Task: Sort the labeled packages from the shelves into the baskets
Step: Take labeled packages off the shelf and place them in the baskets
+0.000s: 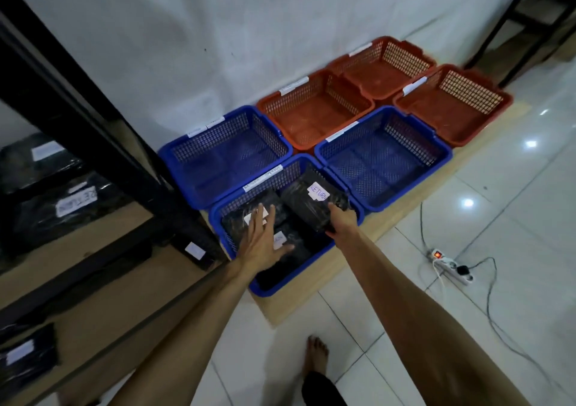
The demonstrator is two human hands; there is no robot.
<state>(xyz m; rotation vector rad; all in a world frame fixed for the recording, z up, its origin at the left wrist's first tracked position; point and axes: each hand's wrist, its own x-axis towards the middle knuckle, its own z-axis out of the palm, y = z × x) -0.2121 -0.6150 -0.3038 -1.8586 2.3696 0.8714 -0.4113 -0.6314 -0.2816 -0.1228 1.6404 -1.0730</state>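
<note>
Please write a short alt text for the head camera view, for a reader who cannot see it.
The right hand lowers a black package labeled RETURN into the nearest blue basket, while the open left hand hovers over packages already inside. Five other baskets look empty.

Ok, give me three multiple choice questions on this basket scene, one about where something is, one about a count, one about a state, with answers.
1. Where is the package labelled RETURN?
A. On a shelf
B. Over the nearest blue basket, in the right hand
C. In an orange basket

2. How many baskets are orange?
A. Three
B. Two
C. Five

3. How is the left hand?
A. Fist closed
B. Gripping a cable
C. Fingers spread over packages in the basket

Answers: 1 B, the right hand grips its near edge above that basket. 2 A, three orange baskets sit at the far side beside three blue ones. 3 C, its fingers are straight and splayed.
</note>
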